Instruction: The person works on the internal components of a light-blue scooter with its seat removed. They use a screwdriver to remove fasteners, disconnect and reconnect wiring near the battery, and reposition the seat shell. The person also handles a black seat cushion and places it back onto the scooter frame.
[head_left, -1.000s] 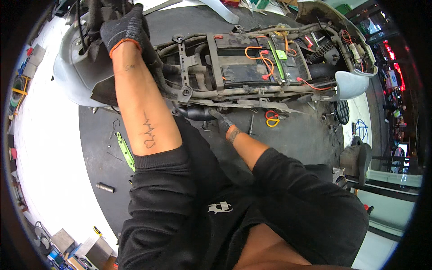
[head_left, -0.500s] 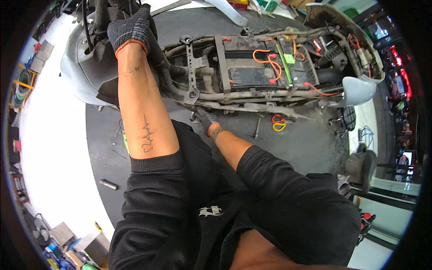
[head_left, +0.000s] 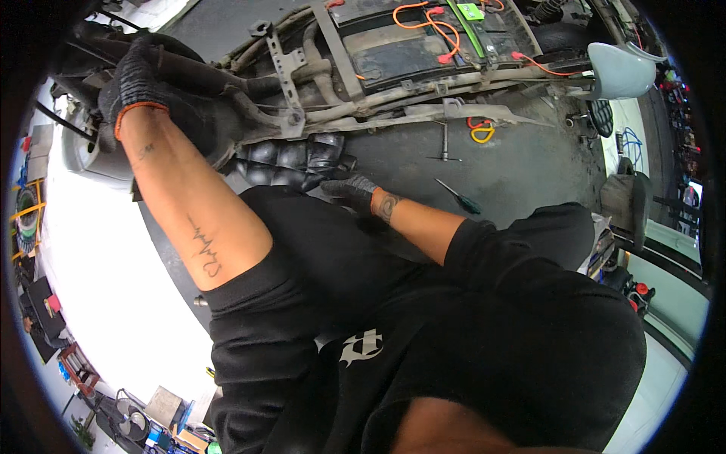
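A stripped scooter frame (head_left: 393,106) lies across the top of the view, with a dark battery box (head_left: 408,45) and orange wires on it. My left hand (head_left: 140,79), in a black glove with an orange cuff, grips a dark part of the scooter's front end. My right hand (head_left: 344,189), also gloved in black, reaches under the frame and touches a ribbed black plastic panel (head_left: 302,159); whether it grips the panel is hidden. My black-clad legs fill the lower half of the view.
A green-handled screwdriver (head_left: 457,197) and a T-shaped metal tool (head_left: 445,144) lie on the dark floor mat beside a red and yellow wire loop (head_left: 480,130). A pale scooter body panel (head_left: 620,68) stands at the upper right. Boxes and small items line the lower left.
My view has dropped closer to the scooter frame. My left hand has slid lower on the front end, and my right hand has reached forward to the ribbed panel under the frame.
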### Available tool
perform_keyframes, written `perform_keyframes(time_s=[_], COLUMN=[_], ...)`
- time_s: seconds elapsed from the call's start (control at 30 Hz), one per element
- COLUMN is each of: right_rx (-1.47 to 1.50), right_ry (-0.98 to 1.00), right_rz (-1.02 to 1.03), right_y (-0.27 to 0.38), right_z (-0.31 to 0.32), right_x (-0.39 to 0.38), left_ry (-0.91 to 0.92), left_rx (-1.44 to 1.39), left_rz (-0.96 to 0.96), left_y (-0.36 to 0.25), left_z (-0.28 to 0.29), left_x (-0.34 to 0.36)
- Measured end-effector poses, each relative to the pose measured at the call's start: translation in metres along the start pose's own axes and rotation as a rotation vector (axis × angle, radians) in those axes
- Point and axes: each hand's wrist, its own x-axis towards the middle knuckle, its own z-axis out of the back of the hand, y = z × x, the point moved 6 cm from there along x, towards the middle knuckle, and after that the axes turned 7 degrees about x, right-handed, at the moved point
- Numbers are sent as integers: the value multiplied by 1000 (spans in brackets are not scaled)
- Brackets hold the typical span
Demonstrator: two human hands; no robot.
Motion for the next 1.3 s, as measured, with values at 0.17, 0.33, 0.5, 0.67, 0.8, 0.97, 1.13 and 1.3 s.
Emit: perform_keyframes(time_s=[0.17, 0.33, 0.5, 0.67, 0.8, 0.97, 1.13, 1.3], right_rx=[-1267, -761, -183, -568, -605, -760, -717, -629], right_ry=[-305, -386, -94, -218, 22, 3, 44, 26], right_rz=[337, 261, 182, 55, 325, 271, 127, -8], right_y=[59, 85, 74, 56, 7, -41, -19, 9], right_z=[4, 19, -14, 1, 2, 17, 10, 6], right_x=[-9, -23, 0, 13, -8, -16, -40, -68], left_ry=[53, 92, 160, 33, 65, -33, -74, -73], left_rx=[145, 176, 39, -317, 25, -169, -368, -422], left_rz=[-82, -132, -89, 118, -68, 185, 185, 169], left_y=[3, -1, -5, 4, -16, -7, 0, 10], left_z=[-6, -10, -10, -12, -7, -5, -1, 2], left_x=[34, 47, 46, 40, 26, -10, -21, -12])
